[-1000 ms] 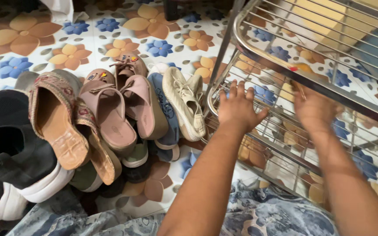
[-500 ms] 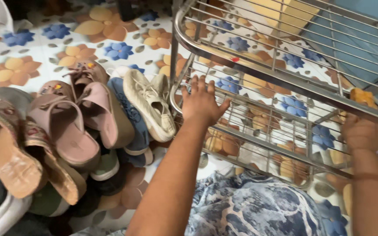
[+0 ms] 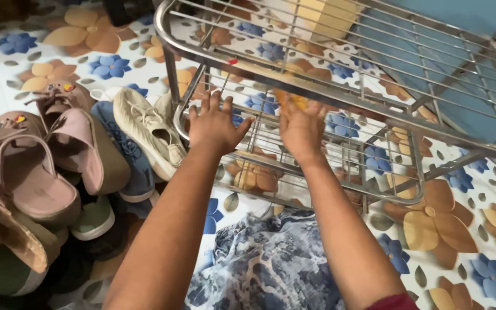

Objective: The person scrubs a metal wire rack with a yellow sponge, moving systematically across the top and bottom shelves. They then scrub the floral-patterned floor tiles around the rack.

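Flowered floor tiles (image 3: 58, 34) surround a steel wire shoe rack (image 3: 340, 97). Right hand (image 3: 301, 127) has swung in from three o'clock; left hand (image 3: 216, 123) stays spread flat on the lower shelf, both empty.

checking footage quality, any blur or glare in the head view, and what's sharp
Head view: even, soft indoor light, no hard shadows; the right hand is motion-blurred, with a smeared yellow thing at its fingertips; the left hand on the steel wire rack is sharper; mild glints on the rack bars; the cream sneaker and floral floor tiles read clearly.

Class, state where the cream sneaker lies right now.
The cream sneaker lies on the floral floor, left of centre in the head view, between the shoe pile and the metal rack, beside the left hand.
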